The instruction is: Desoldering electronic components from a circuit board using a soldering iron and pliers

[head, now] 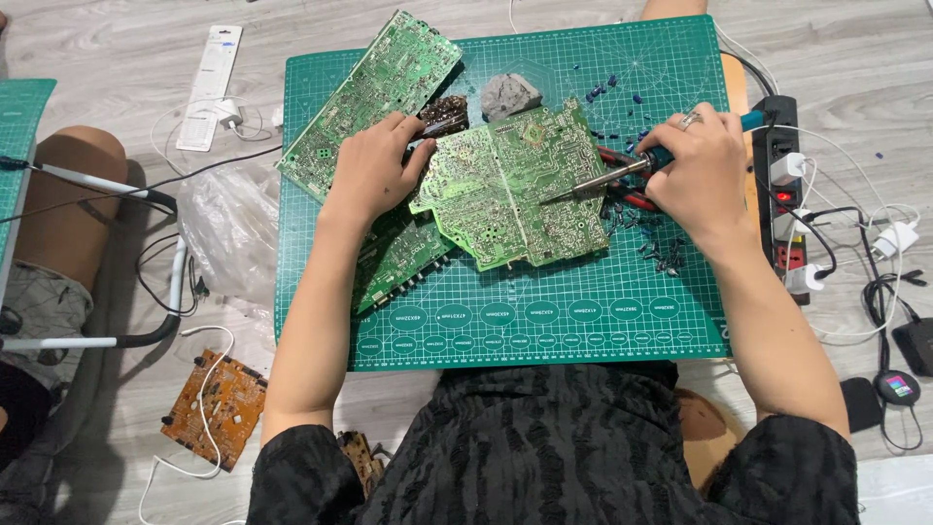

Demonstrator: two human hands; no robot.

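Nearest the camera, a black textured garment [544, 447] is seen at the lower edge, and an orange circuit board [214, 408] lies on the pale wooden floor [97, 58] to the left of it, with a white cable across it. Beyond the lap, a green cutting mat [544, 321] is spread, marked with a grid and a row of ovals.

On the mat, a green circuit board [515, 185] is laid solder side up, resting partly on a darker board [398, 258] beneath it. The left hand [374, 165] is pressed on the board's left edge, fingers curled and closed on what appears to be a thin tool, though it cannot be told exactly what is gripped. The right hand [695, 170] is closed around the teal handle of a soldering iron [607, 178], a ring being worn on one finger; the iron's tip is brought to the board's surface near its right-hand middle. Small blue components [661, 255] are scattered just beside the right hand.

Farther off, a second long green circuit board [374, 83] is laid diagonally over the mat's top left corner, and a grey lump [509, 95] is set near it. A black power strip [782, 185] with white plugs is placed along the mat's right edge.
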